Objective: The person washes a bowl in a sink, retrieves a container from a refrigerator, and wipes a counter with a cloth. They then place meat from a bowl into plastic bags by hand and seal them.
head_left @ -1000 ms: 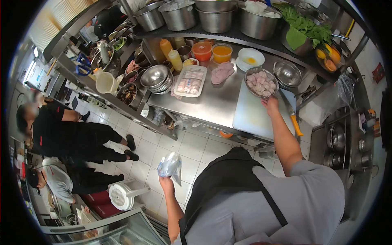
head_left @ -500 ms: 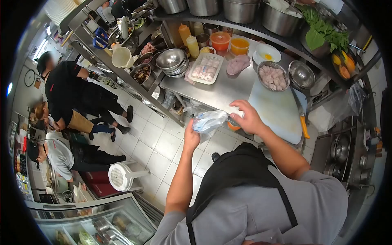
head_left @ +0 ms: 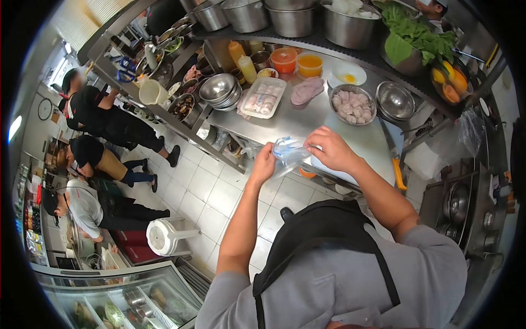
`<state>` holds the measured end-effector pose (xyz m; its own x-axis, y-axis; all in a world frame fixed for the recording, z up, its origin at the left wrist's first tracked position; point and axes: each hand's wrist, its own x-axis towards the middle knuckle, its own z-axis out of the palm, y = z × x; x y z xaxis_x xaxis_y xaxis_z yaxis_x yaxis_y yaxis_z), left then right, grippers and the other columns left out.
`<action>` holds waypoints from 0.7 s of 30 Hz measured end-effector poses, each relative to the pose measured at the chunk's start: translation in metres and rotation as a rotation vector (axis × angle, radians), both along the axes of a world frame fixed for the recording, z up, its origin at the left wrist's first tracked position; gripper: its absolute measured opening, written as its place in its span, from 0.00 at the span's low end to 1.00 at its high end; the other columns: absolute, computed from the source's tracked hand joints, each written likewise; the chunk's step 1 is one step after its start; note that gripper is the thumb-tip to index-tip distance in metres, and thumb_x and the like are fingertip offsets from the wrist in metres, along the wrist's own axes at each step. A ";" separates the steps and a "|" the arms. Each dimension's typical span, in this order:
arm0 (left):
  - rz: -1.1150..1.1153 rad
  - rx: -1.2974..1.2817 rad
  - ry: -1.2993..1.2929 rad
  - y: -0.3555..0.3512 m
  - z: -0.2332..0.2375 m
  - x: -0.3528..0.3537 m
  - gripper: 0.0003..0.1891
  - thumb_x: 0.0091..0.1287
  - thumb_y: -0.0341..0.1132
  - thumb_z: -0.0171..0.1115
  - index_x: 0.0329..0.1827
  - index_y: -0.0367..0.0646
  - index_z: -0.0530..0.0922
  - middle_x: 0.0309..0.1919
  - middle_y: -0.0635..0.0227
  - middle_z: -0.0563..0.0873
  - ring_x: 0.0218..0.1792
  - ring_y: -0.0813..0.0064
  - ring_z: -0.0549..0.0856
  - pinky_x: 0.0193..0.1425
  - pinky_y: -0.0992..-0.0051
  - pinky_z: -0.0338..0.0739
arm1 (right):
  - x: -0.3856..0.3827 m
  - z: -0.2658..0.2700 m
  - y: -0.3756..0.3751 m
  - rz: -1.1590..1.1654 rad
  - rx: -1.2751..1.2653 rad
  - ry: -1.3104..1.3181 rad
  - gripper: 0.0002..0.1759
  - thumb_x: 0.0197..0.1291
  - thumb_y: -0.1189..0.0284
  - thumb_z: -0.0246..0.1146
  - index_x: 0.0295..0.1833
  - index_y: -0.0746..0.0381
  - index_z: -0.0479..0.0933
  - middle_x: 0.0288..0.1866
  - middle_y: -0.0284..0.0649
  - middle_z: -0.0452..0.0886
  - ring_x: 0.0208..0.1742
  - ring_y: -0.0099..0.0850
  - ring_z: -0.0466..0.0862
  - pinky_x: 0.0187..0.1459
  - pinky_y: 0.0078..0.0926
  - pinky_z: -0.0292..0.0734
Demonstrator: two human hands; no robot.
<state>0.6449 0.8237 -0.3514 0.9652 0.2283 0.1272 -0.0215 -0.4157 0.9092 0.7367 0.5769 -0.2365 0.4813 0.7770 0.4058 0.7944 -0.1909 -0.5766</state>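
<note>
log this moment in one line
left hand: gripping plastic bag | right hand: pinching bag's other side | bowl of pale chunks: cutting board's far end | knife: board's right side

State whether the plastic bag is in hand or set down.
In hand: the plastic bag is held between the left hand and right hand.

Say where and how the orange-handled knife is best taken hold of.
Probably around the middle of its orange handle, coming from the wearer's own side with the right grip. The handle is long, narrow and points toward the wearer, while the blade runs away from them. Both grips are at the plastic bag, so the right would need freeing first.
</note>
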 end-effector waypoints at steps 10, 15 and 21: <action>0.040 0.330 0.071 -0.027 -0.059 0.100 0.16 0.69 0.30 0.57 0.59 0.40 0.80 0.50 0.53 0.88 0.54 0.53 0.86 0.59 0.62 0.78 | 0.071 -0.119 -0.021 -0.154 -0.120 -0.014 0.05 0.58 0.75 0.66 0.41 0.61 0.82 0.37 0.43 0.83 0.47 0.43 0.80 0.53 0.41 0.75; 0.196 0.125 0.203 -0.071 -0.032 0.081 0.22 0.68 0.38 0.65 0.62 0.37 0.79 0.51 0.50 0.87 0.51 0.56 0.86 0.59 0.63 0.78 | 0.073 -0.150 -0.035 -0.169 -0.266 -0.046 0.10 0.55 0.74 0.68 0.44 0.60 0.85 0.39 0.40 0.83 0.50 0.43 0.78 0.56 0.39 0.74; -0.074 0.526 0.077 -0.080 -0.048 0.078 0.18 0.64 0.41 0.70 0.52 0.39 0.84 0.45 0.53 0.87 0.44 0.55 0.87 0.50 0.61 0.81 | 0.067 -0.145 -0.049 -0.132 -0.283 -0.015 0.12 0.54 0.72 0.69 0.45 0.59 0.85 0.41 0.40 0.82 0.54 0.42 0.77 0.60 0.37 0.73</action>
<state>0.7229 0.7434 -0.3995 0.9873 0.0841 0.1345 -0.0094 -0.8153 0.5790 0.8041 0.5284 -0.3817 0.5814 0.7911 0.1902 0.7598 -0.4444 -0.4745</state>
